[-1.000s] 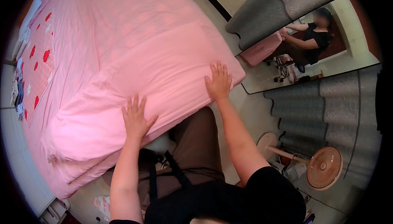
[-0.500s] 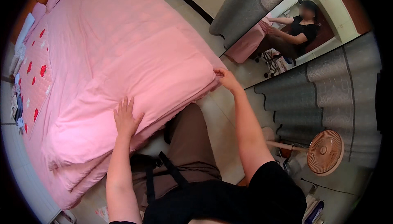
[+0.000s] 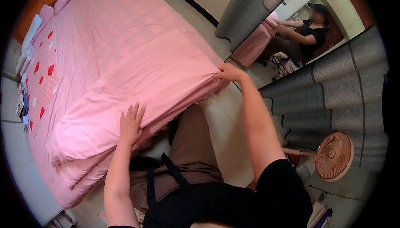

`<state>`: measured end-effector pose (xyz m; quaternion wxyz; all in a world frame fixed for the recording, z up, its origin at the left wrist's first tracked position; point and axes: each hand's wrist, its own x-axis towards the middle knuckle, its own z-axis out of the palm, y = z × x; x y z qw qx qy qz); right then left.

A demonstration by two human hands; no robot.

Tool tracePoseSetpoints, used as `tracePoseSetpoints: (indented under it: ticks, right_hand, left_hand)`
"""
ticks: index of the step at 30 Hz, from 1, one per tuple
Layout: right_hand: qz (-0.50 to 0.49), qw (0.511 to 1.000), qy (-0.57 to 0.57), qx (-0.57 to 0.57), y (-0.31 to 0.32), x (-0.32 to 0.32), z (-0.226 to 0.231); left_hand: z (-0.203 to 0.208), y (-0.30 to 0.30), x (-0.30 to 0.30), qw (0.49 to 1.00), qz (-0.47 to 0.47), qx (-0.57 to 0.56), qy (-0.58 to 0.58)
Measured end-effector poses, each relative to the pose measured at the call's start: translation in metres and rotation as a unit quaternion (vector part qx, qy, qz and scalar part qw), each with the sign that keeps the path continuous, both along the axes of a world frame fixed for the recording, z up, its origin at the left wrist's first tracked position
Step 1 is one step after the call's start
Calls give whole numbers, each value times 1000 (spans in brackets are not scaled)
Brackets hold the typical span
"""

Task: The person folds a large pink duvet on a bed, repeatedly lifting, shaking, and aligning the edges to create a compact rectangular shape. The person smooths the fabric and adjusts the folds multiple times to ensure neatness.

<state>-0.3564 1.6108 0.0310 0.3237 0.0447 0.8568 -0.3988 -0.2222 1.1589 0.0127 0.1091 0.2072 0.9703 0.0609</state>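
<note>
A pink quilt (image 3: 137, 61) covers most of the bed, its folds hanging over the near edge. My right hand (image 3: 231, 73) pinches the quilt's right corner between thumb and fingers, drawing the cloth into taut creases. Flat on the quilt near its front edge rests my left hand (image 3: 132, 126), fingers spread and holding nothing. At the bed's left side, a quilted pink pad with red strawberries (image 3: 45, 76) shows beside the quilt.
A tan fan (image 3: 334, 157) stands on the right. Grey curtains (image 3: 329, 98) hang by a mirror (image 3: 308, 32) that reflects me and the bed. Folded clothes (image 3: 23, 98) lie along the left edge. Tiled floor (image 3: 227, 115) lies between bed and curtains.
My right hand has closed on the quilt's corner and pulled the cloth tight. My left hand has shifted slightly right and toward me. The view has moved a little.
</note>
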Motion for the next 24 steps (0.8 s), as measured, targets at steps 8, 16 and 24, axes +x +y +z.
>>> tracePoseSetpoints:
  ticks: [8,16,24]
  right_hand:
    - [41,995,1,-91,40,6,-59]
    - [-10,985,157,77,34,21,-45]
    - [125,865,458,164,-181,16,-51]
  left_hand:
    - [-12,-16,9,998,-18,52,30]
    - [4,-14,3,992,42,89,-81]
    - [-29,70,-60,988,104,41,105]
